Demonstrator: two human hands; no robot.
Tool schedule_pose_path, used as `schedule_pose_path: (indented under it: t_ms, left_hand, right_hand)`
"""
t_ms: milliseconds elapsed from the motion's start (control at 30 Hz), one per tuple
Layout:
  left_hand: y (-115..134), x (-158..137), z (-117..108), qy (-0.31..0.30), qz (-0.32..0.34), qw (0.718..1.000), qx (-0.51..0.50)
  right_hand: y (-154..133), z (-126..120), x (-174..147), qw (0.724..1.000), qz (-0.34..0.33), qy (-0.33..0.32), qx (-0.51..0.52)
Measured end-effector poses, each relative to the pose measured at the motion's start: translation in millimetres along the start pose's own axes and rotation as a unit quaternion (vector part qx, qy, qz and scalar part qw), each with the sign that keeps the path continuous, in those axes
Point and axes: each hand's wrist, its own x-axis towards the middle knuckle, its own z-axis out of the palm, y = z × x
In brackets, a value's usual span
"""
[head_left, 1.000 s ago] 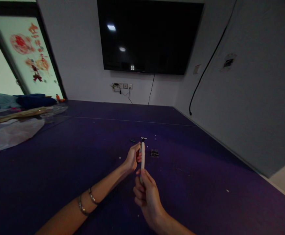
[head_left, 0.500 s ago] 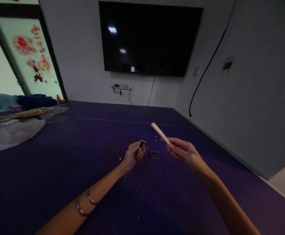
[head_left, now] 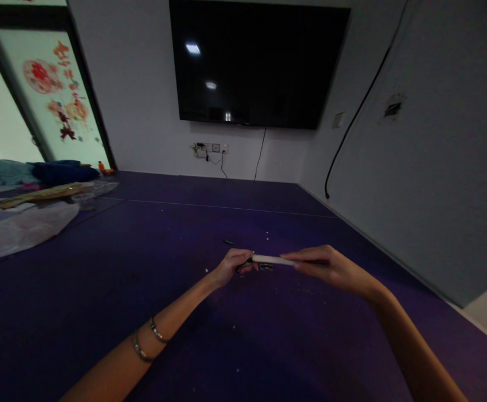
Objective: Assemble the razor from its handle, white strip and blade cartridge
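In my right hand [head_left: 331,268] is a pale, smooth rod [head_left: 272,259], pinched by its right end between thumb and straight fingers. The rod lies nearly level and its left end meets my left hand [head_left: 232,267]. My left hand is closed round a small dark tool [head_left: 243,264], mostly hidden by the fingers, so its kind is unclear. Whether the rod's tip is inside the tool or only touching it, I cannot tell. Just below the rod, a small clear case with dark contents [head_left: 266,267] rests on the purple mat [head_left: 176,335], partly covered.
A short dark stick [head_left: 228,242] lies beyond my left hand, among several white crumbs. Plastic bags [head_left: 29,229] and folded cloth [head_left: 63,172] are piled at the left. A television [head_left: 260,64] hangs on the far wall; a black cable [head_left: 352,123] dangles along the right wall.
The rod has swung from tilted up to nearly level and moved left and down, its tip now at my left hand. The dark stick now shows clear beyond that hand.
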Motion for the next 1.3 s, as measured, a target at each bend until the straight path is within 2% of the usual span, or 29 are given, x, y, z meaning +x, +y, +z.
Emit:
schedule_pose_path:
  t_ms: [67,200,300,433,567,700,800,833,933,967,1100,1233,1300]
  left_hand:
    - [-2,1,-1,-0.004,0.002,1.000,-0.001]
    - [-3,1,-1,-0.026,0.000,1.000,-0.015]
    - [-4,1,0,-0.017,-0.002,1.000,-0.015]
    - [-6,1,-1,-0.016,-0.004,1.000,-0.018]
    - [-7,1,-1,0.009,-0.006,1.000,-0.023]
    - [-8,1,0,0.006,-0.005,0.999,-0.034]
    - [-9,1,0,0.014,-0.015,0.999,-0.043]
    - [-9,1,0,0.014,-0.014,0.999,-0.045]
    - [-9,1,-1,0.007,-0.005,0.999,-0.045]
    - [-9,1,-1,0.011,-0.002,0.999,-0.044]
    - [-9,1,-1,0.036,-0.009,0.998,-0.049]
    - [-9,1,0,0.028,-0.009,0.997,-0.065]
    - [-9,1,-1,0.028,-0.004,0.998,-0.064]
  right_hand:
    - [-1,-1,0,0.999,-0.001,-0.045,-0.012]
    - [0,-2,1,0.999,0.001,-0.002,-0.034]
    - [2,-1,2,0.998,-0.004,-0.043,-0.036]
    - [2,1,2,0.999,-0.009,-0.010,-0.037]
    - [2,4,4,0.998,-0.023,-0.053,-0.037]
    - [1,8,6,0.999,-0.033,0.002,-0.034]
    - [2,9,7,0.997,-0.035,-0.059,-0.036]
    - [2,9,7,0.997,-0.032,-0.061,-0.033]
    - [4,8,6,0.999,-0.016,0.007,-0.027]
    - [4,7,6,0.999,-0.014,0.011,-0.028]
    - [7,7,6,0.997,-0.017,-0.063,-0.033]
    - [9,8,7,1.000,-0.002,0.017,-0.018]
    - [9,8,7,1.000,-0.002,-0.018,-0.023]
